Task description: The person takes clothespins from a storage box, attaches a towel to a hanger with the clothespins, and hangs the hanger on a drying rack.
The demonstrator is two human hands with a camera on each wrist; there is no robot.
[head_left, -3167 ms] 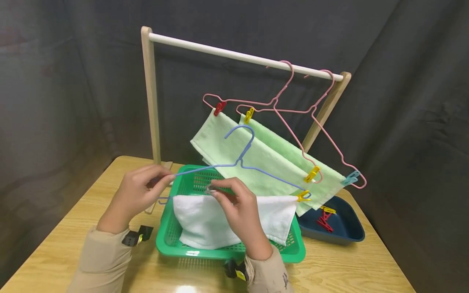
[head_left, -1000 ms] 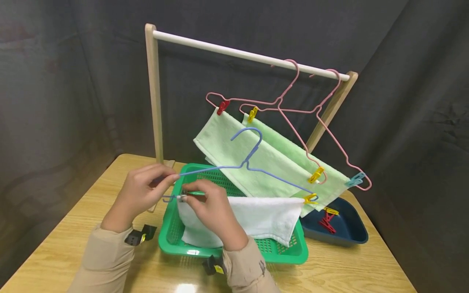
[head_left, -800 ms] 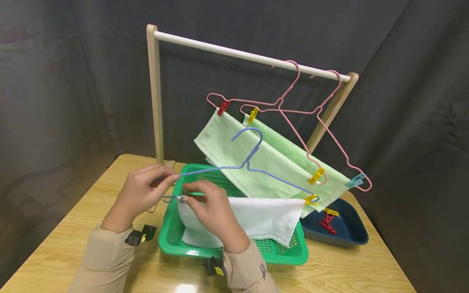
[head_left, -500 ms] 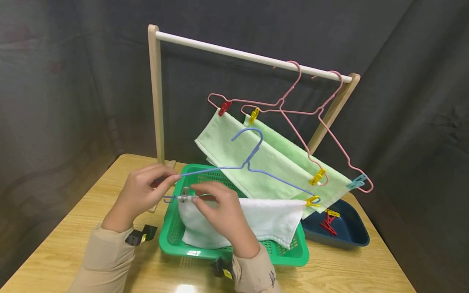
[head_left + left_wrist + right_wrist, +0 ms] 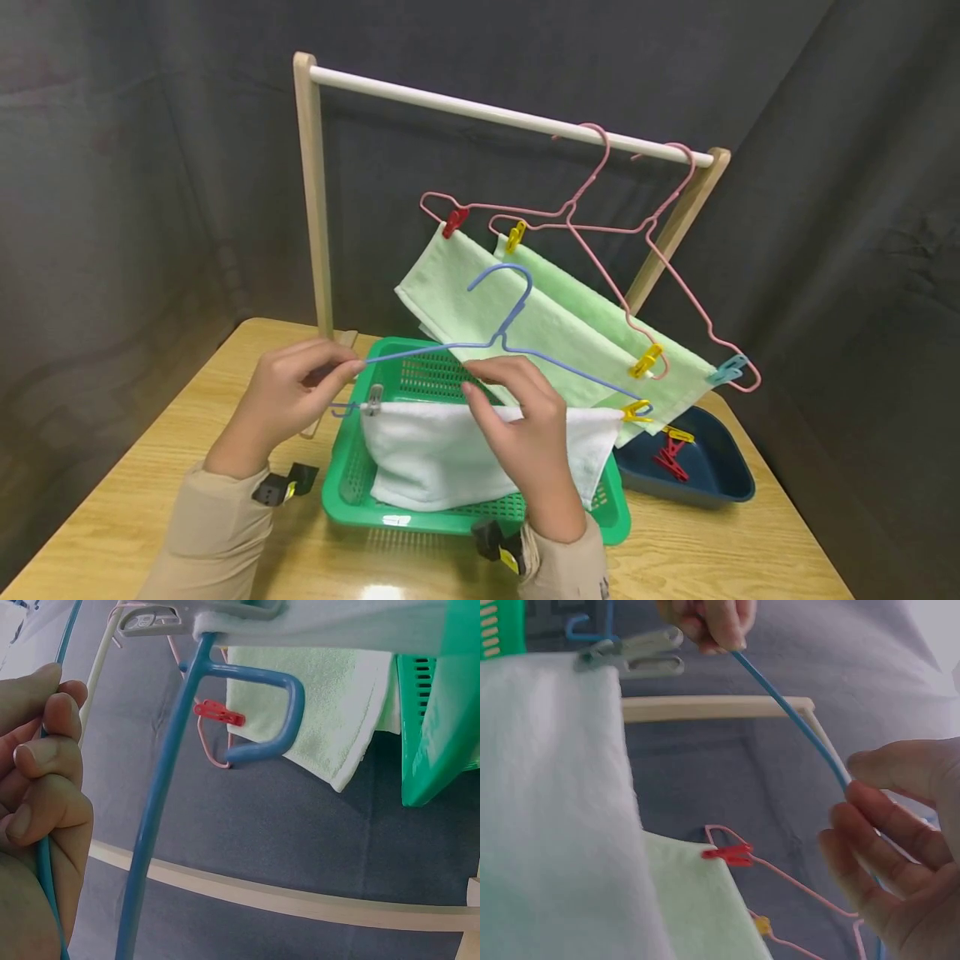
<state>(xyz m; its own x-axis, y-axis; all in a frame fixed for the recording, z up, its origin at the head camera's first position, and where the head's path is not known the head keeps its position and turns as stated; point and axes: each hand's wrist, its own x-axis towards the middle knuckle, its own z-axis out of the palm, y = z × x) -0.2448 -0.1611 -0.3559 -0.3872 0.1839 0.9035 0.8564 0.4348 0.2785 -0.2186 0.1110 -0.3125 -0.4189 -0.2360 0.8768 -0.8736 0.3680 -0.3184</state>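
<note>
My left hand [image 5: 288, 400] pinches the left arm of a blue hanger [image 5: 512, 315] between thumb and fingers, holding it above the green basket. A white towel [image 5: 427, 467] hangs from the hanger's lower bar. A grey clothespin [image 5: 375, 398] grips its left corner, and a yellow clothespin [image 5: 636, 410] its right one. In the right wrist view the grey clothespin [image 5: 641, 656] sits across the towel's top edge. My right hand [image 5: 536, 429] is in front of the towel, holding nothing, thumb and forefinger apart just below the hanger's right arm.
Two pink hangers [image 5: 572, 208] with light green towels [image 5: 465, 292] hang from a white rod [image 5: 450, 104] on a wooden stand. Beneath the white towel is a green basket [image 5: 420, 521]. To the right, a dark blue tub [image 5: 720, 467] holds red and yellow clothespins [image 5: 671, 458].
My right hand carried the grey clothespin left to the towel's left corner, clipped it there, let go, and drew back to the right. The left hand kept its hold on the hanger.
</note>
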